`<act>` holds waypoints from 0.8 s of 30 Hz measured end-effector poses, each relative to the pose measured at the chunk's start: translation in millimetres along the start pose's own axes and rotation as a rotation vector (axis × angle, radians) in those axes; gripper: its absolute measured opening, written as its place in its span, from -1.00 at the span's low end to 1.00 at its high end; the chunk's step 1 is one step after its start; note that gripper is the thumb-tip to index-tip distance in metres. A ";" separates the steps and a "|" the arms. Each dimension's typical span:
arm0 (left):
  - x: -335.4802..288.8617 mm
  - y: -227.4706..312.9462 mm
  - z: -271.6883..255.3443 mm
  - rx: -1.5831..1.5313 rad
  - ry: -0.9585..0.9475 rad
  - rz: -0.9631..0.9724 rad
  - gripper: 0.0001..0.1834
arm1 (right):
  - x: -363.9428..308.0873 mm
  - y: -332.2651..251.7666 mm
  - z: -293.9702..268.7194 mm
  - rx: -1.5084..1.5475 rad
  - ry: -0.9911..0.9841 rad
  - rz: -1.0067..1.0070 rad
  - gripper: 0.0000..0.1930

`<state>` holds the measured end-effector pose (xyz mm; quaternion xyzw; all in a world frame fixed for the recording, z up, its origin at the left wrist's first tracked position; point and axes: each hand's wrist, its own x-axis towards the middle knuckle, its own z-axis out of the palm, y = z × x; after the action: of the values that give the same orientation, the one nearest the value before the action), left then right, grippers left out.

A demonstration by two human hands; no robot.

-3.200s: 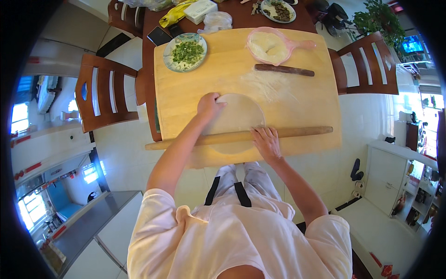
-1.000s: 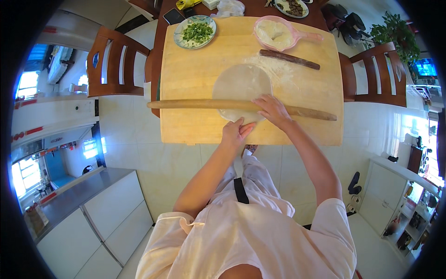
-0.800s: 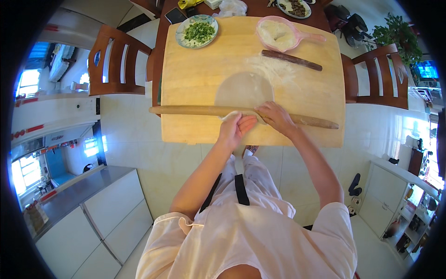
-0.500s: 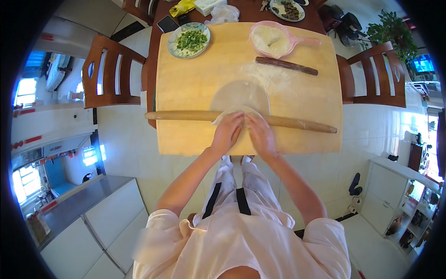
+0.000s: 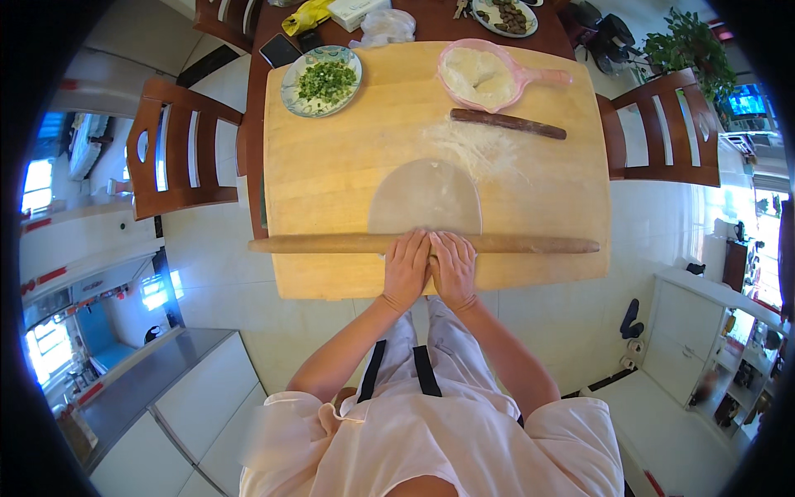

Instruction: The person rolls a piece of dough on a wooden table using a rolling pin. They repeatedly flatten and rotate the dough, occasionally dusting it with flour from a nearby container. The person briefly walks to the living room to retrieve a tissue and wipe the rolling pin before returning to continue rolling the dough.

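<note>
A thin round sheet of pale dough [image 5: 424, 197] lies on the wooden board [image 5: 323, 174], its near part under a long wooden rolling pin [image 5: 323, 243]. The pin runs left to right across the board near its front edge. Side by side at the pin's middle, my left hand [image 5: 406, 270] and my right hand [image 5: 453, 272] press down on it, fingers curled over the wood and thumbs close together. The near edge of the dough is mostly hidden under my hands.
Toward the back of the board are a plate of chopped green onion [image 5: 327, 83], a pink handled bowl of flour [image 5: 479, 76] and a short dark rolling pin [image 5: 508, 123]. Flour [image 5: 472, 151] is scattered beside the dough. Wooden chairs [image 5: 186, 149] flank the table.
The rolling pin and both hands have come nearer to me. The dough edge that was lapped over the pin is no longer seen there, and my hands now lie over the pin.
</note>
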<state>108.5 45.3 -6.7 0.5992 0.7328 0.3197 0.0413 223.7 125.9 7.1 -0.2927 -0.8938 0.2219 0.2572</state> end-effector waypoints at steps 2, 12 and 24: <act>10.4 -2.0 -1.1 0.002 -0.074 -0.033 -0.45 | 10.3 -3.3 -1.2 0.015 -0.071 0.120 -0.59; 75.6 -2.6 -1.6 -0.110 0.035 -0.205 -0.48 | 67.1 -5.9 1.0 0.303 0.083 0.129 -0.49; 99.5 -47.7 14.3 0.191 -0.186 -0.112 -0.41 | 99.5 29.6 17.3 0.007 -0.092 0.099 -0.40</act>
<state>46.5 137.6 -10.7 0.5856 0.7853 0.1887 0.0696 156.2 206.7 10.4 -0.3253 -0.8884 0.2506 0.2053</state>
